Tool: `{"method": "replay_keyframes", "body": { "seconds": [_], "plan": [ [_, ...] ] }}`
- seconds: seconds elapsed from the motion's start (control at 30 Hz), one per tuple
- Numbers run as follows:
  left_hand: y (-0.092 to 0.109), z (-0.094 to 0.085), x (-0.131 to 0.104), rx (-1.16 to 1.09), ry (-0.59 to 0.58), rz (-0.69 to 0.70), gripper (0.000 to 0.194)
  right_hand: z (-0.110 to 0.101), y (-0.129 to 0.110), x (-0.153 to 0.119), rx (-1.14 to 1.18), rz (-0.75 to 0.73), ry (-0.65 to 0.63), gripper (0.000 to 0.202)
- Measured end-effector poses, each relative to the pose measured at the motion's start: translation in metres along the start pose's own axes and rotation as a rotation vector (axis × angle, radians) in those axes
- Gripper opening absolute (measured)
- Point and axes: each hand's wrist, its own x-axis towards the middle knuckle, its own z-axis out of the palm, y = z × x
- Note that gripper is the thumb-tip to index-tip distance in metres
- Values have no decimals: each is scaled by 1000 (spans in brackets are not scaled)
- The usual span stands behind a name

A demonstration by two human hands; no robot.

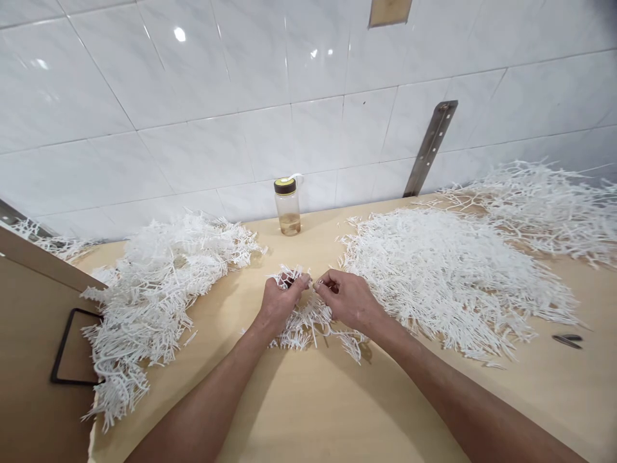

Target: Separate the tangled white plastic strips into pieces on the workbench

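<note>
Across your worktop (380,411), the work looks partway through: a small portion is in your hands, while much more lies loose around it. The largest lot, the right pile (443,276), spreads right of centre. The left pile (164,283) is heaped along the left edge, and the back pile (544,206) sits toward the far right corner. You cannot tell from this view which piles are done and which are left. The white bunch (299,328) lies between them, mid-worktop, partly under your hands, so that piece seems unfinished. The bottle (288,209) stands near the far edge; the small dark tool (567,340) lies toward the right side, unused.

Your forearms reach in from the near edge and converge. Your left hand (282,299) curls around strands of the bunch. Your right hand (349,299) bends inward, fingertips drawn together just beside the left thumb; whether they pinch a strand, you cannot tell.
</note>
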Motion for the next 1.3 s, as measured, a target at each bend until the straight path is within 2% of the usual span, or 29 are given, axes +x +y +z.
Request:
{"method": "replay_keyframes", "body": {
  "seconds": [0.13,0.3,0.4,0.5,0.57,0.67,0.87,1.0,1.1,1.17,1.2,1.3],
  "plan": [
    [-3,-4,4,-120,-34,-89,35,2,-1,-1,39,-30,11,20],
    [-6,-4,8,-190,-37,-134,32,14,1,-5,-24,-305,131,16],
    [-8,-5,13,-217,26,-145,33,20,-2,-10,-78,-455,173,18],
    [-9,-10,20,-232,125,-144,34,23,-7,-15,-97,-536,150,19],
    [-10,-14,23,-243,101,-129,35,23,-10,-16,-91,-518,156,18],
    [-11,-18,23,-247,-4,-97,38,16,-11,-12,-74,-409,242,14],
    [-10,-20,20,-233,-64,-75,40,-25,9,5,-174,-178,459,8],
    [-11,-22,20,-238,-101,-93,40,-46,25,13,-363,-108,535,20],
    [-14,-23,21,-254,-133,-120,40,-56,22,12,-362,-70,579,26],
    [-15,-22,21,-270,-134,-130,39,-62,9,5,-212,-27,511,23],
    [-16,-22,21,-281,-128,-132,38,-65,0,-1,-110,-23,411,25],
    [-17,-21,22,-321,-109,-130,34,-69,-31,-31,89,-134,-109,39]
  ]
}}
